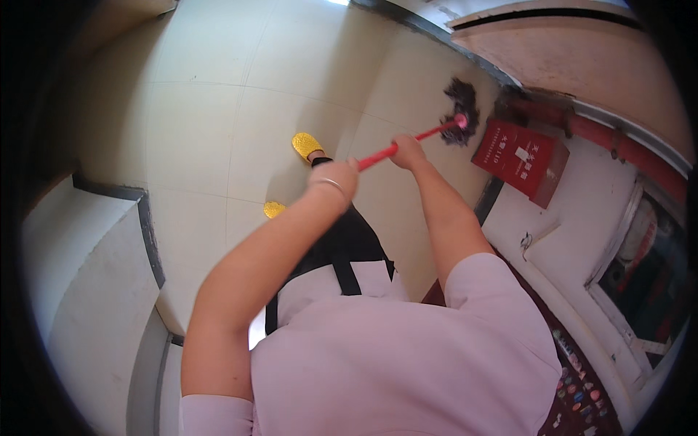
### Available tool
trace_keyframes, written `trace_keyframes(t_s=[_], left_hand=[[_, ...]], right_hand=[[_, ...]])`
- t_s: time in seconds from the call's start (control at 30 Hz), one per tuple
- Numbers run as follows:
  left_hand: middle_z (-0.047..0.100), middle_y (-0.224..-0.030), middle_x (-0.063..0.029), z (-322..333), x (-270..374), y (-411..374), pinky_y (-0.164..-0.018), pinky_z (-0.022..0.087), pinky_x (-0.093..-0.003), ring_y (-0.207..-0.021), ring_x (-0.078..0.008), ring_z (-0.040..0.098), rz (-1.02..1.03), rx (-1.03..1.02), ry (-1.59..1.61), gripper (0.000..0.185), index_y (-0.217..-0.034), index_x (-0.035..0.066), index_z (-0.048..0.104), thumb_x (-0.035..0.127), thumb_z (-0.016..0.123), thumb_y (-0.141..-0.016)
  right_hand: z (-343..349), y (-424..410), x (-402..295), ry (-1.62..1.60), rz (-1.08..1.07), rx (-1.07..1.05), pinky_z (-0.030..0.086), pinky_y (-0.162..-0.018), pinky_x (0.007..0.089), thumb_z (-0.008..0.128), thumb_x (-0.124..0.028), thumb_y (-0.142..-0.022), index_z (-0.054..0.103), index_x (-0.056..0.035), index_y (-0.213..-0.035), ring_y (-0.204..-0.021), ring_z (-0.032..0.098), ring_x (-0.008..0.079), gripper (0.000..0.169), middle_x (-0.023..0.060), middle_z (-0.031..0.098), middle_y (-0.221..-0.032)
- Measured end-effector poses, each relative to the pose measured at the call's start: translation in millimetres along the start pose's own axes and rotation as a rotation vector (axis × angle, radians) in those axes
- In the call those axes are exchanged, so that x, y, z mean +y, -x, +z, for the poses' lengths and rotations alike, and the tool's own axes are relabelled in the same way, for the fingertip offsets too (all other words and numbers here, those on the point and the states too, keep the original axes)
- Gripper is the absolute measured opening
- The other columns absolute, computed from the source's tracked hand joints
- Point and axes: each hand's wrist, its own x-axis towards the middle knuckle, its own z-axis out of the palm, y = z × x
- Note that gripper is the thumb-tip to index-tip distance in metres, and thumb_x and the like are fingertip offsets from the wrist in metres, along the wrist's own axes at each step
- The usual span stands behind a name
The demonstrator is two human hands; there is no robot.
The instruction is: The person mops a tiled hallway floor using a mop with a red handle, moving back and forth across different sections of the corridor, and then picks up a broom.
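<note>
A mop with a red handle (377, 157) slants away from me across the pale tiled floor (202, 131). My left hand (334, 182), a thin bracelet at its wrist, grips the handle's near end. Farther along, my right hand (408, 152) is closed around the same handle. The dark, shaggy mop head (461, 101) lies spread on the tiles near the wall corner, joined to the handle by a pink hub (461, 120). Both hands are slightly blurred.
Just right of the mop head stands a red box (518, 158) bearing white writing. A red pipe (594, 133) runs along the wall behind it. A framed window or case (643, 272) is at right. White wall corners (98, 234) jut in from the left. My yellow shoes (306, 146) are on the floor.
</note>
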Motion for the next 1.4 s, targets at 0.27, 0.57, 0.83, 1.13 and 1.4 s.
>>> trace_keyframes(t_s=[0.27, 0.57, 0.83, 1.13, 1.4], left_hand=[[0.062, -0.093, -0.0125, 84.5, -101.5, 109.2, -0.074, 0.048, -0.0423, -0.089, -0.0313, 0.060, -0.144, 0.049, 0.078, 0.029, -0.107, 0.009, 0.047, 0.023, 0.057, -0.083], [0.061, -0.085, -0.0120, 168.6, -232.3, 424.3, -0.068, 0.048, -0.0423, -0.081, -0.0304, 0.060, -0.623, 0.192, -0.034, 0.038, -0.116, 0.015, 0.049, 0.026, 0.060, -0.082], [0.061, -0.077, -0.0128, 189.3, -200.0, 543.6, -0.061, 0.049, -0.0385, -0.070, -0.0298, 0.061, -0.786, 0.311, -0.328, 0.040, -0.114, 0.014, 0.052, 0.017, 0.065, -0.077], [0.060, -0.072, -0.0131, 138.1, -140.4, 486.6, -0.059, 0.047, -0.0394, -0.066, -0.0305, 0.059, -0.388, 0.440, -0.445, 0.035, -0.108, 0.012, 0.057, 0.013, 0.067, -0.073], [0.059, -0.071, -0.0127, 135.3, 1.9, 346.7, -0.060, 0.046, -0.0413, -0.068, -0.0306, 0.059, -0.060, 0.346, -0.504, 0.034, -0.107, 0.012, 0.056, 0.016, 0.066, -0.075]], right_hand=[[50.5, 36.7, -135.9, 0.177, -0.213, -0.318, 0.047, -0.077, 0.0430, 0.057, -0.024, -0.074, 0.064, -0.0107, -0.085, -0.089, 0.060, 0.0311, 0.019, 0.0127, 0.064, -0.092], [148.7, 150.2, -467.3, -0.143, -0.684, -0.281, 0.046, -0.080, 0.0407, 0.052, -0.012, -0.068, 0.060, -0.0117, -0.107, -0.099, 0.057, 0.0299, 0.040, 0.0114, 0.061, -0.105], [134.2, 236.6, -577.7, -0.232, -0.926, -0.249, 0.045, -0.078, 0.0394, 0.056, -0.017, -0.072, 0.062, -0.0139, -0.095, -0.089, 0.059, 0.0279, 0.024, 0.0094, 0.064, -0.090], [109.4, 236.7, -459.5, -0.441, -0.710, 0.004, 0.045, -0.077, 0.0401, 0.055, -0.018, -0.072, 0.065, -0.0139, -0.087, -0.088, 0.060, 0.0280, 0.019, 0.0086, 0.065, -0.085], [124.3, 263.6, -218.0, -0.556, -0.366, 0.364, 0.045, -0.076, 0.0426, 0.057, -0.018, -0.070, 0.062, -0.0091, -0.076, -0.084, 0.058, 0.0320, 0.012, 0.0122, 0.063, -0.079]])
